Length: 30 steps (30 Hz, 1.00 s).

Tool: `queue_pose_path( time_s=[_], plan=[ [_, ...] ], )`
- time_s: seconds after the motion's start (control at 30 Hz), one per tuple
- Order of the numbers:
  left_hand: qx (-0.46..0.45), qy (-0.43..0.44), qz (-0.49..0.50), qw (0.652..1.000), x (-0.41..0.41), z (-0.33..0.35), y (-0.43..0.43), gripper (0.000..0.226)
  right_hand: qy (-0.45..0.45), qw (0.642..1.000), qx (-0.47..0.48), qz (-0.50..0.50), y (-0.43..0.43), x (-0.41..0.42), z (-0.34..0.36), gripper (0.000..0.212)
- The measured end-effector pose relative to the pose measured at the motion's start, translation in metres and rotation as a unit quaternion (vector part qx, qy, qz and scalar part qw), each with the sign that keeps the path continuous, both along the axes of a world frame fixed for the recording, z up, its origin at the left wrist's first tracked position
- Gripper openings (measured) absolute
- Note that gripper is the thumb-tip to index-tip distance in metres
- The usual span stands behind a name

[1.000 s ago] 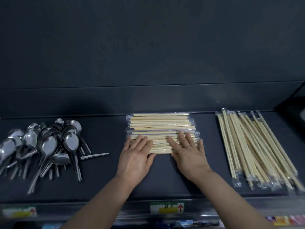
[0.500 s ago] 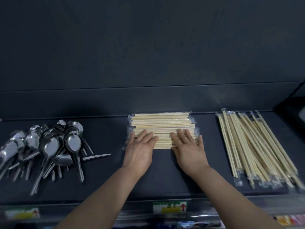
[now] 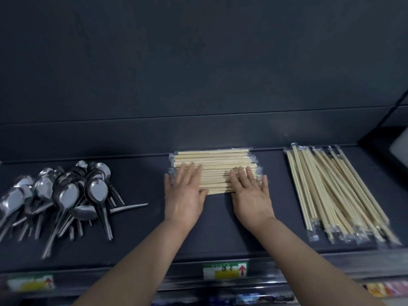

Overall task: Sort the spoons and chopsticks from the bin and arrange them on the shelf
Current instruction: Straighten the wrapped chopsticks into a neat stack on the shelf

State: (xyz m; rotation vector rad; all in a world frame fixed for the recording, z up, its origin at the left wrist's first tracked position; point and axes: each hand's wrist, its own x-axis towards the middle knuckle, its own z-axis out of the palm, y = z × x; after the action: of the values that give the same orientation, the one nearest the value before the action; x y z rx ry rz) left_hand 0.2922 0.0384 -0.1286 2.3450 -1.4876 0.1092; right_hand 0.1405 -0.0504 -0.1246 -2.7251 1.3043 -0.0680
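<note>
Resting flat on the dark shelf, the left hand and right hand lie open, fingers spread over the wrapped short chopsticks at centre — gripping nothing. Spoons are heaped at left; long chopsticks lie at right. A dark back panel rises behind; price labels line the front edge.

Red up-arrow on the shelf-edge label, its printed characters too blurred to read.
</note>
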Motion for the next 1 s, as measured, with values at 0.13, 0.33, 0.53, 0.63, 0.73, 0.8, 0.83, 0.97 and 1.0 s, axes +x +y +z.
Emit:
queue_pose_path(
  time_s=[0.13,0.33,0.53,0.63,0.73,0.8,0.83,0.97,1.0],
  plan=[
    [0.016,0.145,0.098,0.984,0.001,-0.003,0.01,0.07,0.024,0.999,0.032,0.0,-0.001,-0.005,-0.001,0.056],
    [-0.003,0.161,0.065,0.985,0.0,-0.003,0.006,0.067,-0.003,0.998,0.055,0.022,-0.005,-0.006,0.0,0.057],
    [-0.067,0.071,-0.038,0.995,-0.027,0.004,-0.003,0.028,-0.06,0.997,0.007,0.036,-0.003,-0.03,0.012,0.052],
    [-0.056,0.123,-0.079,0.988,-0.057,0.017,-0.022,0.028,-0.08,0.996,-0.015,0.028,-0.014,-0.061,0.021,0.044],
    [-0.033,0.134,-0.094,0.986,-0.093,0.026,-0.048,0.027,-0.079,0.996,-0.041,-0.004,-0.033,-0.099,0.029,0.041],
    [-0.023,0.151,-0.105,0.983,-0.119,0.03,-0.067,0.025,-0.082,0.995,-0.047,-0.035,-0.046,-0.124,0.033,0.043],
    [-0.013,0.167,-0.109,0.98,-0.132,0.032,-0.077,0.024,-0.079,0.995,-0.049,-0.049,-0.053,-0.136,0.035,0.045],
    [0.058,0.254,-0.066,0.963,-0.176,0.039,-0.118,0.031,-0.071,0.993,-0.044,-0.087,-0.076,-0.179,0.037,0.044],
    [0.071,0.28,-0.046,0.956,-0.184,0.038,-0.127,0.036,-0.071,0.992,-0.046,-0.092,-0.082,-0.188,0.037,0.04]
  ],
)
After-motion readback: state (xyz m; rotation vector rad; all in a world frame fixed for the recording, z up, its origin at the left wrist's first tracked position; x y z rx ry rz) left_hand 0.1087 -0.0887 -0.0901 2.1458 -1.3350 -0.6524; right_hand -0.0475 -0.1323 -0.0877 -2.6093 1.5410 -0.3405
